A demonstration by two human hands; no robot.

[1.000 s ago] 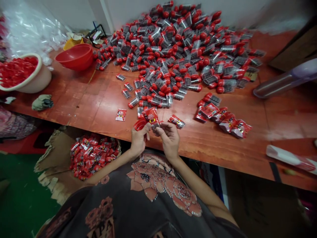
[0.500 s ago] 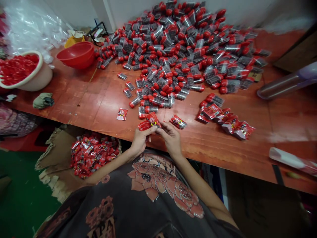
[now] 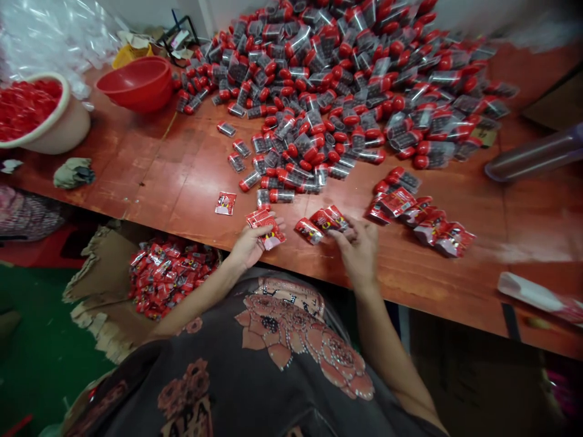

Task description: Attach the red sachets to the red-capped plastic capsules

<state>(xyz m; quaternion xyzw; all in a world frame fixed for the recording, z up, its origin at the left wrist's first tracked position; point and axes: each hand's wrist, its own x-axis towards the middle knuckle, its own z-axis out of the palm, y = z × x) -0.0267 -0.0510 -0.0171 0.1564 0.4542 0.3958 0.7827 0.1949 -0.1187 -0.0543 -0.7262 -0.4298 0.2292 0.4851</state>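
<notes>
Sachets slant diagonally in gripping left hand; curled right hand touches others.

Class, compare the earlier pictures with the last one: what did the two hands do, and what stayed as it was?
The right hand moved rightward, away from the left hand, and its fingers are now at the loose red sachets, which have grown in number. The left hand shifted slightly left, holding its red sachets. The heap of red-capped plastic tubes and the red bowl stayed put.
</notes>
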